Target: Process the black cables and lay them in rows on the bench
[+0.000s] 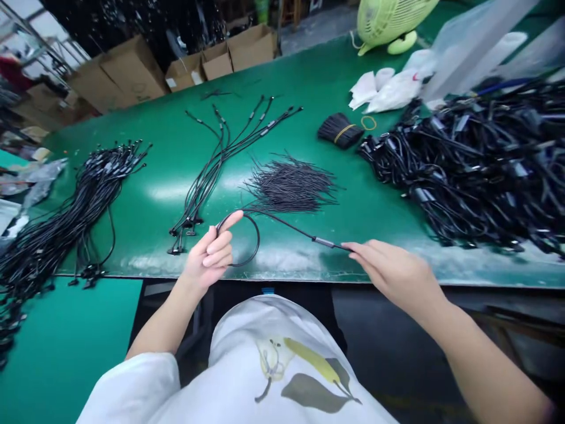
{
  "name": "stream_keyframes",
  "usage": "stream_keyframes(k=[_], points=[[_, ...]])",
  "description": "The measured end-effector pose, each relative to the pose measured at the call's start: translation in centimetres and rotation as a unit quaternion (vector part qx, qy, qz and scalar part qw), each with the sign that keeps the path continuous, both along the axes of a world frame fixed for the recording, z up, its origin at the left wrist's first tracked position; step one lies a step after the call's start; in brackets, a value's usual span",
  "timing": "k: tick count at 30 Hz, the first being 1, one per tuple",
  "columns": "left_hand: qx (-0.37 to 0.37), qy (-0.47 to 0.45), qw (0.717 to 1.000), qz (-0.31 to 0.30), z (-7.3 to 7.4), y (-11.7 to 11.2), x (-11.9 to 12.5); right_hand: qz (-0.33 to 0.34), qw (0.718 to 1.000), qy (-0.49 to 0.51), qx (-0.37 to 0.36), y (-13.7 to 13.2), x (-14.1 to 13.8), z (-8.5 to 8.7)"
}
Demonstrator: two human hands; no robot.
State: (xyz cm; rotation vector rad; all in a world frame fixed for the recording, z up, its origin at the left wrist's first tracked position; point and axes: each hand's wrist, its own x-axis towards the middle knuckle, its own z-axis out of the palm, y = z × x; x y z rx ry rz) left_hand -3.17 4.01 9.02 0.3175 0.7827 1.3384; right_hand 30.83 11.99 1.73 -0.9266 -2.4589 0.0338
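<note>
The fingertips (pixel 354 248) of the right hand (pixel 395 274) are pinching a black cable (pixel 289 224) close to one end, just beyond its grey sleeve (pixel 324 242). The left hand (pixel 212 256) is holding the cable's other part, its index finger extending forward and the remaining fingers curling toward the palm; exactly where the cable is lying within this grip cannot be told. Between the hands, the cable is forming a round loop beside the left index finger and running on to the right hand above the near edge of the green table (pixel 309 76). The step in hand appears to be coiling; the next move seems to call for the left hand securing the loop while the right hand is guiding the sleeved length around it. Just beyond the hands, a loose pile of short black strips (pixel 293 185) is lying within reach. A small group of cables (pixel 216 156) is lying to its left, and a larger cable bundle (pixel 95 182) farther left. A banded bundle of strips (pixel 339 131) is resting behind the pile, near a yellow band (pixel 374 125). A large cable heap (pixel 481 165) is occupying the right side.
</note>
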Motion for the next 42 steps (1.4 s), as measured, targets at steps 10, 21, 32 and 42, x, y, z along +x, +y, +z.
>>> stream_keyframes(k=[10,21,32,42], points=[[0.069,0.18,0.981,0.007,-1.3,0.0,-0.6,0.096,0.995,0.028,0.004,-1.7,-2.4,3.6],[0.155,0.305,0.908,-0.243,-3.3,-1.7,4.7,0.091,0.937,0.224,-0.25,-1.9,-10.2,3.1],[0.094,0.297,0.946,-0.091,-8.0,-1.3,7.3,0.027,0.542,0.573,-0.615,-3.8,-14.0,0.9],[0.144,0.447,0.828,-0.307,-8.5,-2.3,6.7,0.059,0.577,0.569,-0.583,-5.6,-15.1,-0.1]])
